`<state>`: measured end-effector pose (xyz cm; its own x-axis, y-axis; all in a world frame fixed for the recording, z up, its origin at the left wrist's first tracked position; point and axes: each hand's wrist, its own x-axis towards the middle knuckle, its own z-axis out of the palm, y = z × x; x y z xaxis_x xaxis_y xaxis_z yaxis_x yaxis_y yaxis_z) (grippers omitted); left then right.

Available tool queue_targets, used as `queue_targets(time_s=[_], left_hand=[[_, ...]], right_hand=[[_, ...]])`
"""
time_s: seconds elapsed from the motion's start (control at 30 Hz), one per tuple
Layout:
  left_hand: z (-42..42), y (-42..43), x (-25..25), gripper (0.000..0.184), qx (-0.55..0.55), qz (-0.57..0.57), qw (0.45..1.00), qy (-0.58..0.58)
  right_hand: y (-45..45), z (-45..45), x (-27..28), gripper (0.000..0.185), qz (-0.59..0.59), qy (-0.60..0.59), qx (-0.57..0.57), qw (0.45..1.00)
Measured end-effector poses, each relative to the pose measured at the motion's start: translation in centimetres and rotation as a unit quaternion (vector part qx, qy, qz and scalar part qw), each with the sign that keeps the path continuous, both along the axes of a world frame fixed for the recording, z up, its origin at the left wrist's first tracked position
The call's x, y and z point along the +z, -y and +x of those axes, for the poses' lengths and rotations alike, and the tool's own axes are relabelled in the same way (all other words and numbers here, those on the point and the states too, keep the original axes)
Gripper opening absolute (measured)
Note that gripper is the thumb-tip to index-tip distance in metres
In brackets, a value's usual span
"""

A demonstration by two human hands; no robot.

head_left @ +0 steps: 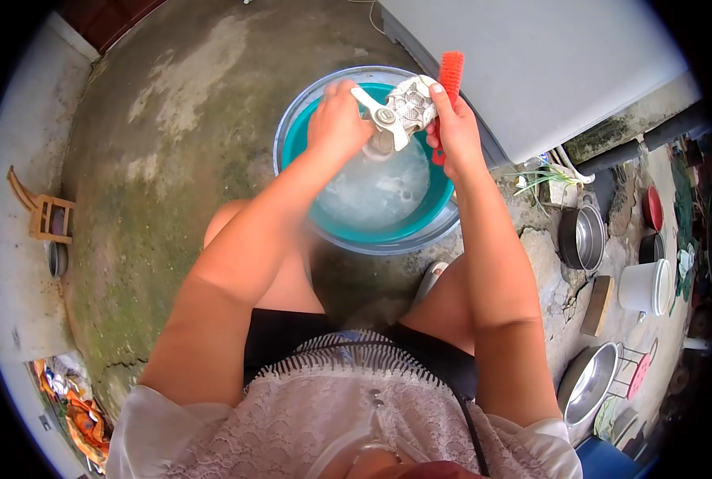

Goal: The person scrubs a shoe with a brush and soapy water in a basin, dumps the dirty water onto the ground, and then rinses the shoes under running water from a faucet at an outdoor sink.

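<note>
A white shoe [412, 102] with a mesh-like pattern and a round button-like piece on its strap is held above a teal basin [300, 128]. Cloudy, sudsy water [376, 191] lies in the basin. My left hand [338, 121] is closed at the shoe's left end, its fingertips partly hidden. On the other side, my right hand [456, 132] grips the shoe's right end, with the thumb on top. A red scrub brush [451, 73] is also in that hand, upright along the fingers, its bristles showing above.
A larger metal basin [279, 148] surrounds the teal one. A big grey panel [547, 64] stands just beyond to the right. Metal pots [582, 238], a white bucket [645, 287] and a wide metal bowl [589, 383] sit at right. At far left is a small wooden chair [51, 219].
</note>
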<state>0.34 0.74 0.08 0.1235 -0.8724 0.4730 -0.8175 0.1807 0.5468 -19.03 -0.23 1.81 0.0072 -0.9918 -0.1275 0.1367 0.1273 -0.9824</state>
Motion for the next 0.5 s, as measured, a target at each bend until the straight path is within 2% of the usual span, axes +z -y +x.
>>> queue_targets(time_s=[0.1,0.13,0.23,0.27,0.3,0.33,0.4,0.5], left_hand=[[0.7,-0.8,2.3,0.017,-0.076,0.092,0.99,0.075],[0.3,-1.0,1.9,0.019,-0.098,0.141,0.985,0.0],[-0.3,-1.1,1.8,0.016,-0.137,0.256,0.956,-0.035],[-0.1,-0.8,1.0,0.02,-0.186,0.29,0.929,-0.133],[0.0,-0.8,0.9,0.022,-0.239,0.314,0.873,-0.287],[0.2,-0.8,0.9,0.026,-0.284,0.328,0.79,-0.433],[0.2,-0.4,1.0,0.035,-0.328,0.334,0.591,-0.657],[-0.8,-0.6,1.1,0.035,-0.235,0.29,0.517,-0.77]], right_hand=[[0.1,0.2,-0.1,0.039,-0.013,-0.02,-0.05,0.998],[0.0,0.4,-0.1,0.039,-0.024,-0.052,-0.064,0.996],[-0.1,1.0,-0.6,0.037,-0.068,-0.144,-0.096,0.983],[0.2,0.9,-1.3,0.037,-0.089,-0.172,-0.104,0.976],[0.4,0.8,-1.7,0.037,-0.111,-0.199,-0.112,0.967],[0.5,0.7,-2.0,0.038,-0.118,-0.2,-0.114,0.966],[0.7,0.9,-2.1,0.04,-0.132,-0.202,-0.114,0.964],[0.0,1.4,-1.1,0.041,-0.094,-0.122,-0.05,0.987]])
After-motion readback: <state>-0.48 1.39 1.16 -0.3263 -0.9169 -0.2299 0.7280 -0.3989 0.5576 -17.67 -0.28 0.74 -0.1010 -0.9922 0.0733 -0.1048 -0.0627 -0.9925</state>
